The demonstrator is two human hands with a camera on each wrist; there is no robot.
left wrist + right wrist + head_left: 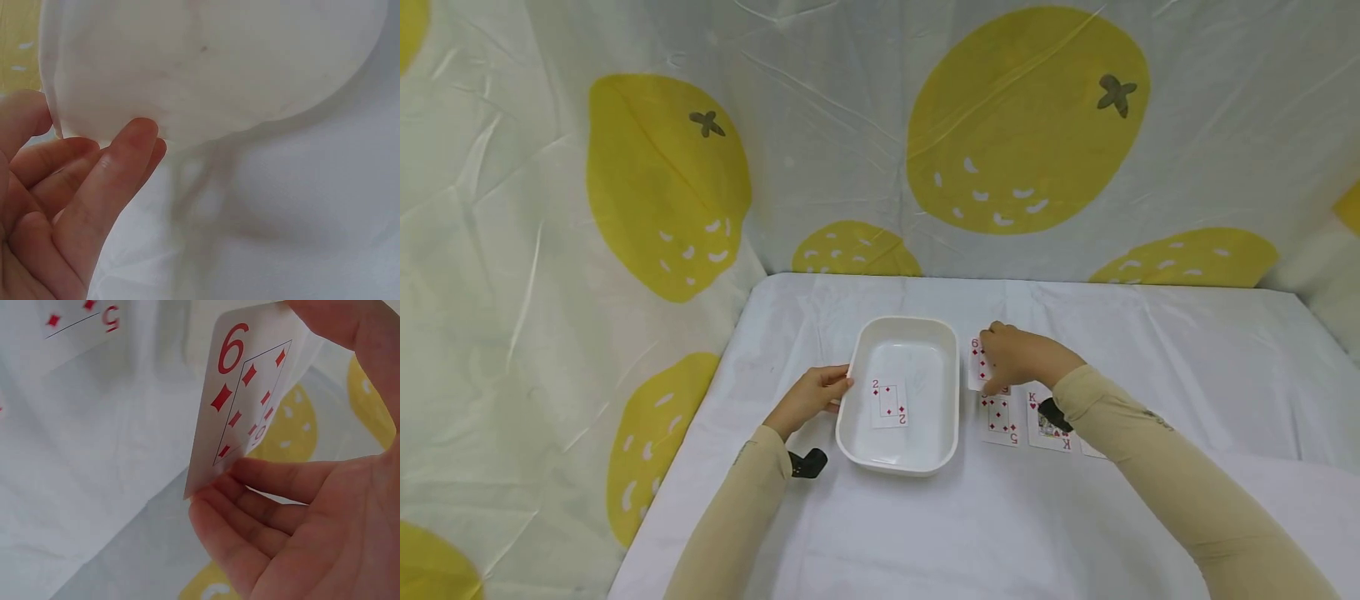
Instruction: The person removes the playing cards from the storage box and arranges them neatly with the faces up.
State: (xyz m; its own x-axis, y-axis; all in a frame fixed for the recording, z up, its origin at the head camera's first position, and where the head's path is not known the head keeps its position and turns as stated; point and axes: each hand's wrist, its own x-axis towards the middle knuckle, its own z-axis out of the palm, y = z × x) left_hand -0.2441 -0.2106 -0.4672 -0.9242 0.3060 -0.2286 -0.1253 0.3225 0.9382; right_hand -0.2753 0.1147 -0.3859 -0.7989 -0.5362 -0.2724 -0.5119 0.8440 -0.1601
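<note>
My left hand (808, 398) grips the left rim of a white rounded tray (940, 408); in the left wrist view the thumb is at the tray's edge and the fingers (119, 162) are against its underside. A two of diamonds card (889, 406) lies face up inside the tray. Just right of the tray, my right hand (1024, 354) pinches a six of diamonds card (250, 394) between thumb and fingertips, with the card tilted up. Nearer me lies a five of diamonds card (1000, 421), its top edge overlapped by the six in the head view.
To the right of the five lies a king of hearts card (1047, 435), partly covered by the black wrist camera (1055, 414). Another card (1092, 451) peeks out beside the right sleeve. A lemon-print curtain (835, 125) borders the white-covered table (925, 542) behind and at left.
</note>
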